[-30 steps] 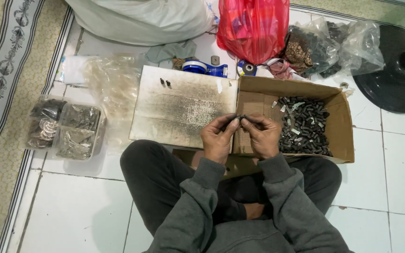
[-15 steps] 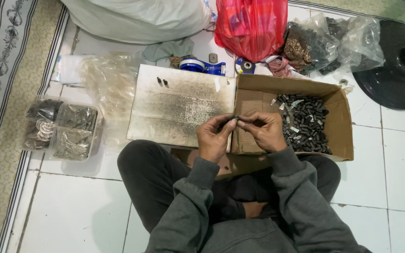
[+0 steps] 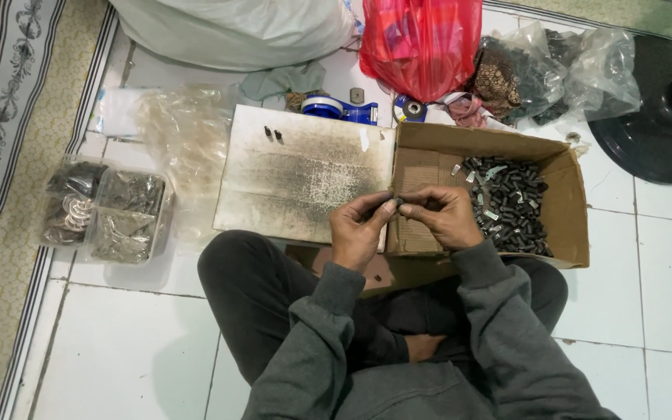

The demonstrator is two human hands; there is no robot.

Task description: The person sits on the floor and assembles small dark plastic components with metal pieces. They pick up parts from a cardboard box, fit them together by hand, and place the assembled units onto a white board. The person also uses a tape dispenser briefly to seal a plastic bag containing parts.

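Dark small part crosswise between left hand, right hand

Red plastic bag, blue tape dispenser, black round base — on white tiles.

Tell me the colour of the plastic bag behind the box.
Red bag, clearest in the head view.

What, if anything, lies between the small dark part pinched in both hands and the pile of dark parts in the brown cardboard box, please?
Nothing visible: the small dark part, held by left hand and right hand, sits over the brown cardboard box, with bare cardboard between it and the pile of dark parts.
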